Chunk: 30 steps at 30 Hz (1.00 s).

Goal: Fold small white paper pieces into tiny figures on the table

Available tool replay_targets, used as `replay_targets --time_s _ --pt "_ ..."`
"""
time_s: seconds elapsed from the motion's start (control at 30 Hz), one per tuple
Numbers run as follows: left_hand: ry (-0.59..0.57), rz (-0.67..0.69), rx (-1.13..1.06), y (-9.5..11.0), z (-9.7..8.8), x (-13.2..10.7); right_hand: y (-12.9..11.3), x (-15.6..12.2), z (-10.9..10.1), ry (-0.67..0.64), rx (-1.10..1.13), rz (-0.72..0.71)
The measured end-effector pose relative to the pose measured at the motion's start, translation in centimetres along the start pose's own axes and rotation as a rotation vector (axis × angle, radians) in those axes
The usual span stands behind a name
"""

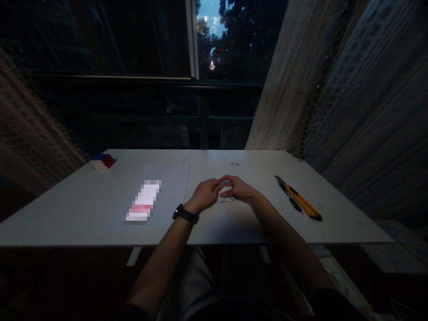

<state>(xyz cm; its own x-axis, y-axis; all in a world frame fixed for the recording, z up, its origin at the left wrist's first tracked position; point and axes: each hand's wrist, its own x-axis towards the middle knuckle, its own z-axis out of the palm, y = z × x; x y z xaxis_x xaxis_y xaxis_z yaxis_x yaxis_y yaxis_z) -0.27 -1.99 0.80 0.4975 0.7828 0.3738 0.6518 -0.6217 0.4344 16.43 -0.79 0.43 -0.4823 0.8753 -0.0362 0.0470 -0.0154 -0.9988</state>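
My left hand (206,192), with a black watch (186,214) on its wrist, reaches to the middle of the white table. Its fingers are bent together and their tips meet those of my right hand (239,188). The right hand's fingers curve inward, with the thumb lower than the index finger. What the fingertips pinch is too small and dark to make out. Just below them lies a small white flat piece (226,200) with dark cut edges, partly covered by the hands. Farther back rests another small white piece (236,163) with a curved outline.
A yellow and black utility knife (302,203) lies on the right, beside a smaller dark cutter (290,198). At left, a lit, blurred-out phone (143,200) rests on a white sheet (175,187). A coloured cube (102,161) sits near the table's (214,156) back left corner.
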Motion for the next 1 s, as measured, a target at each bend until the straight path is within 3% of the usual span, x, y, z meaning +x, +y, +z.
replay_targets --time_s 0.2,0.37,0.67,0.87,1.0 --pt "-0.025 -0.077 -0.157 0.4 -0.2 0.0 -0.1 0.1 0.2 0.072 0.041 0.036" --pt "0.031 -0.135 -0.225 0.2 -0.3 0.1 0.0 0.4 0.4 0.189 0.083 0.035" --pt "0.031 -0.114 -0.365 0.1 -0.2 0.3 0.0 0.1 0.3 0.053 0.132 0.016" --pt "0.178 -0.217 -0.432 -0.1 -0.1 0.5 0.2 0.6 0.3 0.327 0.164 -0.117" --pt "0.099 -0.246 -0.487 -0.5 0.5 0.5 0.4 1.0 0.5 0.418 0.258 -0.153"
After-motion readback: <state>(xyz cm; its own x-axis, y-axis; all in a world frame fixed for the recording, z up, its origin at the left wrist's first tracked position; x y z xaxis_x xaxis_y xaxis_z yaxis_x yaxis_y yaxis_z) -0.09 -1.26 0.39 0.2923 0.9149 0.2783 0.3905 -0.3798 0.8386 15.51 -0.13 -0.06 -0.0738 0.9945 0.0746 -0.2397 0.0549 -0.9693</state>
